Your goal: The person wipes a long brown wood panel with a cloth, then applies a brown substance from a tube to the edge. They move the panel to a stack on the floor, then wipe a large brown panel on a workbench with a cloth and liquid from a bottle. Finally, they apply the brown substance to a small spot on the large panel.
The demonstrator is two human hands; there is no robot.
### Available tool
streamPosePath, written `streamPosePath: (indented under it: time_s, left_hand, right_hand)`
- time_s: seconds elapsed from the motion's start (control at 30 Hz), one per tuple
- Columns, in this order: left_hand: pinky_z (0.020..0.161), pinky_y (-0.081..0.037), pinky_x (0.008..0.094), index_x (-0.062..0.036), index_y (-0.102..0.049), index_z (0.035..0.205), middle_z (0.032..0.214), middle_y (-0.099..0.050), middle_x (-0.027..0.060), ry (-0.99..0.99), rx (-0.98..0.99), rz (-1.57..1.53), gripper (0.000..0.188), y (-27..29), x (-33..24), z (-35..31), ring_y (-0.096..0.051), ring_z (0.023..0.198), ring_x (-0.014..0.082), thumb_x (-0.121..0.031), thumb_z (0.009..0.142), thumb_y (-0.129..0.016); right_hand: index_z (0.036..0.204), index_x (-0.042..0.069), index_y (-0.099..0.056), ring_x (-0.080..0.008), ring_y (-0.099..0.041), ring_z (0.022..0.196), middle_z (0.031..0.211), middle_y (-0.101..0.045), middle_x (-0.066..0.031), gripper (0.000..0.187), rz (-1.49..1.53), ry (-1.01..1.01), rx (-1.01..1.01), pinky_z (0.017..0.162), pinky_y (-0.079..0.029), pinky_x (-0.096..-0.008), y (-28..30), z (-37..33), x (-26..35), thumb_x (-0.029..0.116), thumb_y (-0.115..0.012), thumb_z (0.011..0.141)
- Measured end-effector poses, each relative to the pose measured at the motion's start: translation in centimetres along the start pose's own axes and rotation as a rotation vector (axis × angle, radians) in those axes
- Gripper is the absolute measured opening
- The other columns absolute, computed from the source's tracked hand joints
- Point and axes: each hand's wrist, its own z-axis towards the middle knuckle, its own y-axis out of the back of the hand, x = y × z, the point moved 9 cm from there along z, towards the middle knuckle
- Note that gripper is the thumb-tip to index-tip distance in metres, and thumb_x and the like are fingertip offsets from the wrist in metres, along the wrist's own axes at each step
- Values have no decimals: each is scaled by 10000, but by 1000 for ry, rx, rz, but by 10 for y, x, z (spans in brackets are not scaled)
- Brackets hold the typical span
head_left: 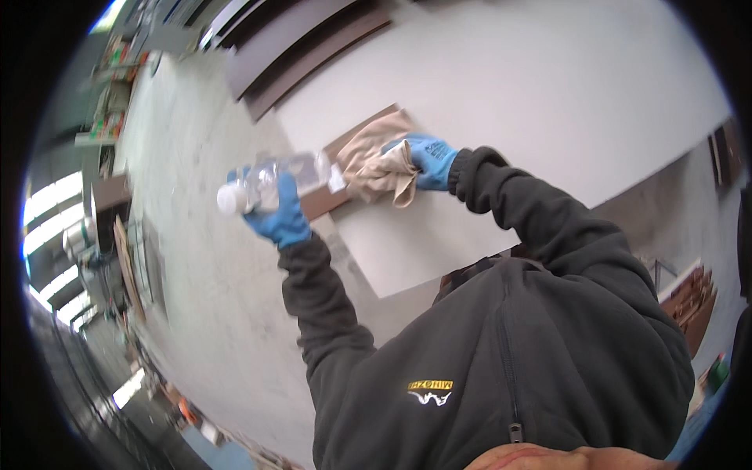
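Observation:
My left hand (280,219), in a blue glove, is wrapped round a clear plastic bottle (269,182) with a white cap. The bottle lies sideways in the grip, its cap pointing left, past the left edge of the white table. Bunched in my right hand (432,159), also gloved in blue, is a beige cloth (381,160). Part of the cloth spreads over a brown board (325,203) at the table's left edge and hides much of it. The bottle's far end comes close to the cloth; whether they touch I cannot tell.
The white tabletop (533,86) stretches away to the right. Long brown panels (313,55) are stacked at its far left. Grey floor (204,266) runs along the left side, with shelving and goods beyond. More brown pieces (693,309) stand at the right.

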Motion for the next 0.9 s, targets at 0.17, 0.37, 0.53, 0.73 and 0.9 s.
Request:
streamPosePath:
  time_s: [0.17,0.37,0.53,0.73,0.9]
  left_hand:
    - [1114,-480,430,-18,-440,1542,1410,-583,103,345,131,-554,737,-62,-9,-62,-592,1257,248,68,862,-710]
    - [1146,-437,416,60,-354,1562,1424,-564,161,162,736,-201,936,-228,-73,-166,-562,1304,281,-159,818,-878]
    - [1163,-409,416,18,-341,1588,1449,-535,121,319,1422,-650,947,-352,-162,-328,-541,1318,255,-114,813,-870]
    - [1079,-479,388,14,-434,1537,1378,-599,110,255,1981,-508,902,-409,-279,-558,-590,1253,228,-151,785,-905]
    - [869,-548,286,-23,-574,1373,1122,-680,43,236,2225,-552,586,-402,-361,-752,-660,971,145,-62,847,-829]
  right_hand:
    - [1305,66,-691,-205,-740,868,1063,-762,-140,474,524,-683,-335,773,-627,-368,57,-116,-19,325,-786,920]
    - [1385,111,-645,-153,-663,915,1085,-700,-62,466,417,-984,-683,754,-561,-317,130,-313,36,349,-726,992]
    - [1340,53,-655,-145,-650,1090,1248,-701,-57,388,582,-619,-1235,933,-537,-297,142,-454,118,265,-704,1018]
    - [1316,-9,-648,-109,-629,1061,1196,-712,-61,328,388,-595,-1612,862,-530,-290,88,-644,195,139,-676,1024]
    - [1414,-18,-560,-153,-633,1152,1311,-660,-81,467,710,562,-2015,924,-537,-307,33,-782,279,296,-630,1075]
